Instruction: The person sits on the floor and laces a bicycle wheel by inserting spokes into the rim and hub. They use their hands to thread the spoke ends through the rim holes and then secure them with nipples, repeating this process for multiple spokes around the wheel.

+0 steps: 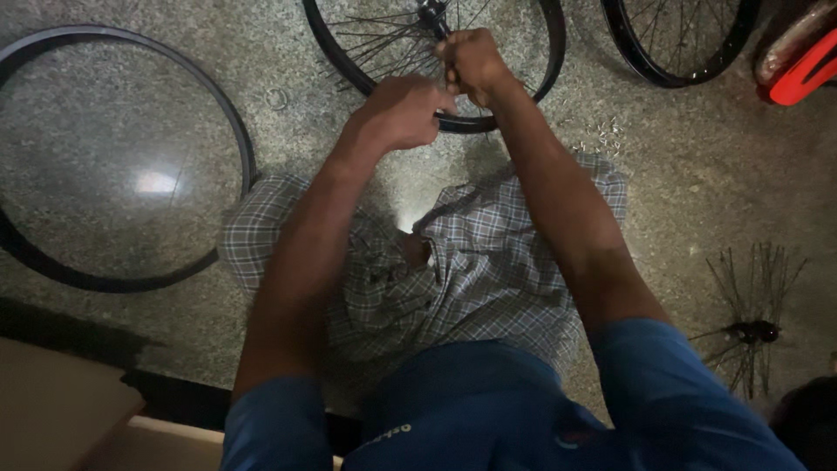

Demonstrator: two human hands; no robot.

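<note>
The wheel rim (514,96) in hand is a black bicycle one that lies flat on the speckled stone floor (697,183) at the top of the view, its hub (432,10) near the upper edge with loose spokes (384,44) fanning out from it. The right hand (475,61) is closed in a fist over the near part of the rim, where a spoke seems to meet it; what its fingers pinch is hidden by the knuckles. The left hand (401,112) sits just beside it, fingers curled shut too, touching or nearly touching the rim's near edge; whether it grips a small part or a tool I cannot tell.

To do this well, I judge that the rim needs to stay flat and steady under one hand while the other works the spoke end squarely into its hole, without bending the thin wire.

A checked cloth (488,270) covers the lap below the forearms. A small heap of pale metal bits (602,135) lies on the floor just right of the right forearm, within reach. A bare black rim (131,157) lies well to the left, another spoked wheel (680,44) at the top right, a red thing (806,65) in the corner, and a spare hub with spokes (750,331) at the right. The tangle of loose spokes near the hub could snag the hands
</note>
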